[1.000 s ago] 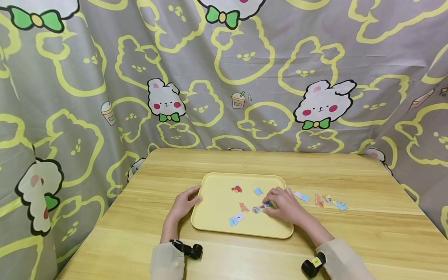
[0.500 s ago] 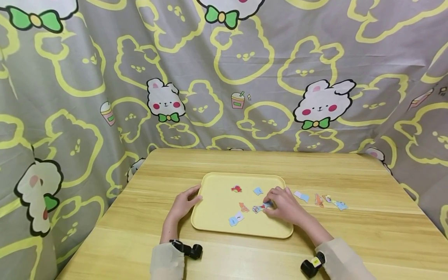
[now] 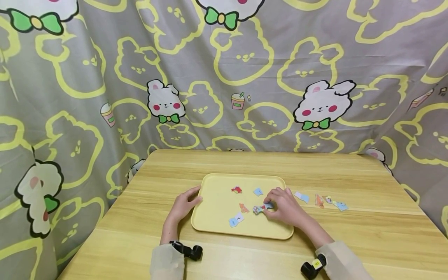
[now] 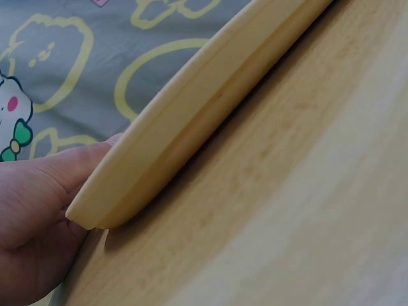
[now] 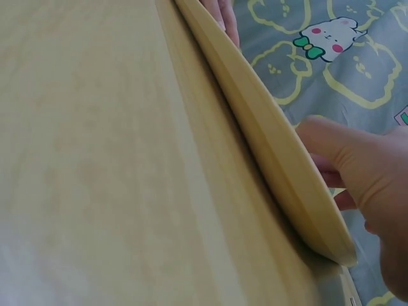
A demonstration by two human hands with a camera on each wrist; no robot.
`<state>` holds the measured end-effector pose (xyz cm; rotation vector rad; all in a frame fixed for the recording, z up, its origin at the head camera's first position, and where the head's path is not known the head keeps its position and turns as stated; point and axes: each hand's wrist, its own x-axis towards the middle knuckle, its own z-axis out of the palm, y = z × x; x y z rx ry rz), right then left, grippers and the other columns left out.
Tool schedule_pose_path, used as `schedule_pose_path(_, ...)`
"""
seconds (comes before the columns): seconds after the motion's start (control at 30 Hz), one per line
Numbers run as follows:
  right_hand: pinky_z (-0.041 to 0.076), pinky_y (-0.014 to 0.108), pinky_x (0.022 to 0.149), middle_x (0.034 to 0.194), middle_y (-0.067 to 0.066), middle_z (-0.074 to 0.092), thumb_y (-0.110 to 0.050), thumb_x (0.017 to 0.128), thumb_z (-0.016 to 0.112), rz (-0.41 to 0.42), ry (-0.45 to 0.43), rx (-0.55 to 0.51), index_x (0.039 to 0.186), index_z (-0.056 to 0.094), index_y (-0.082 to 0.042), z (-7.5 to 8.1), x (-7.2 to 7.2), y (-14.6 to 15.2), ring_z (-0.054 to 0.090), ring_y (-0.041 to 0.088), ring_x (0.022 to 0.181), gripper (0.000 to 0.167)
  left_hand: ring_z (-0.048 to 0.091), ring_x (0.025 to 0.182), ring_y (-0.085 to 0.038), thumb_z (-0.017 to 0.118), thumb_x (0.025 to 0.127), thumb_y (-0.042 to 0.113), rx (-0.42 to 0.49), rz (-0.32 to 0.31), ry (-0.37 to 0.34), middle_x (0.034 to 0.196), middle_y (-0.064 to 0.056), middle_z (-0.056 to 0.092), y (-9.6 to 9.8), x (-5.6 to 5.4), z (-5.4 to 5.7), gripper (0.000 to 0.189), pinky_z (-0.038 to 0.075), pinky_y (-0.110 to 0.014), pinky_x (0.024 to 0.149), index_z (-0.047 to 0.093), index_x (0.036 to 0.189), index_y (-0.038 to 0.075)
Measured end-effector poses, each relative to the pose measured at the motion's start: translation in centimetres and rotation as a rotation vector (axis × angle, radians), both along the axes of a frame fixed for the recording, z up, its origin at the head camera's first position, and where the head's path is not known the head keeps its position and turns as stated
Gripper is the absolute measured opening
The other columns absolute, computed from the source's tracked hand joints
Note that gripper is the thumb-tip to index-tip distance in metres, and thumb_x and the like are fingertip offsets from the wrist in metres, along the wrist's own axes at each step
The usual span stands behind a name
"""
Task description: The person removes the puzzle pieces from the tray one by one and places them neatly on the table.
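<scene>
A shallow yellow tray (image 3: 217, 202) lies on the wooden table, with several small cut-out puzzle pieces in it. My left hand (image 3: 182, 204) grips the tray's left rim; in the left wrist view, the thumb lies along the rim. Over the tray's right half, the thumb and index finger of my right hand (image 3: 285, 206) pinch a blue and red puzzle piece (image 3: 260, 209), partly hidden by the fingers. Around it lie a red piece (image 3: 236, 189), a small blue piece (image 3: 258, 191), an orange piece (image 3: 244, 207) and a blue and white piece (image 3: 236, 220).
To the right of the tray, on the table (image 3: 350, 241), are a white and blue piece (image 3: 301, 197), an orange piece (image 3: 319, 200) and a blue and yellow piece (image 3: 337, 203). A patterned grey curtain (image 3: 210, 58) hangs behind the table and along its sides.
My right thumb and index finger have spread slightly, and more of the blue and red puzzle piece shows between them. The left hand and the tray stay as they were.
</scene>
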<state>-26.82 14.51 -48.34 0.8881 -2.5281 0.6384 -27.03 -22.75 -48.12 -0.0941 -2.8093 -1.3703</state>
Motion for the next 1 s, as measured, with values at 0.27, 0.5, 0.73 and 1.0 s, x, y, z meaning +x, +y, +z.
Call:
schedule_pose_path(0.27, 0.028, 0.028, 0.079, 0.089, -0.012, 0.068, -0.023, 0.071, 0.086, 0.01, -0.064, -0.143, 0.086, 0.07, -0.021, 0.5, 0.4, 0.1, 0.054, 0.006, 0.083, 0.022, 0.046, 0.138, -0.035, 0.065, 0.095, 0.023, 0.0, -0.012, 0.01, 0.143, -0.015, 0.055, 0.2, -0.1, 0.0, 0.051, 0.035, -0.05, 0.118, 0.052, 0.143, 0.012)
schedule_pose_path(0.5, 0.024, 0.025, 0.073, 0.085, -0.012, 0.068, -0.016, 0.07, 0.086, 0.026, -0.004, -0.221, 0.085, 0.068, -0.021, 0.3, 0.2, 0.2, 0.048, 0.006, 0.074, 0.024, 0.047, 0.137, -0.035, 0.065, 0.094, 0.023, -0.005, -0.011, 0.016, 0.143, -0.015, 0.055, 0.2, -0.1, -0.1, 0.051, 0.036, -0.05, 0.117, 0.052, 0.142, 0.011)
schedule_pose_path(0.73, 0.025, 0.026, 0.075, 0.084, -0.011, 0.067, -0.015, 0.07, 0.086, 0.003, 0.008, -0.226, 0.084, 0.068, -0.021, 0.2, 0.1, 0.4, 0.05, 0.009, 0.075, 0.023, 0.049, 0.135, -0.037, 0.065, 0.094, 0.023, -0.011, -0.021, 0.034, 0.142, -0.017, 0.056, 0.2, -0.1, -0.2, 0.051, 0.038, -0.052, 0.115, 0.052, 0.142, 0.01)
schedule_pose_path(1.0, 0.028, 0.028, 0.076, 0.085, -0.009, 0.068, -0.015, 0.071, 0.085, -0.031, -0.015, -0.24, 0.085, 0.069, -0.02, 0.3, 0.0, 1.4, 0.054, 0.01, 0.076, 0.022, 0.05, 0.135, -0.036, 0.065, 0.094, 0.022, -0.008, -0.018, 0.027, 0.142, -0.017, 0.055, -0.1, 0.0, -0.1, 0.051, 0.039, -0.05, 0.115, 0.052, 0.142, 0.01)
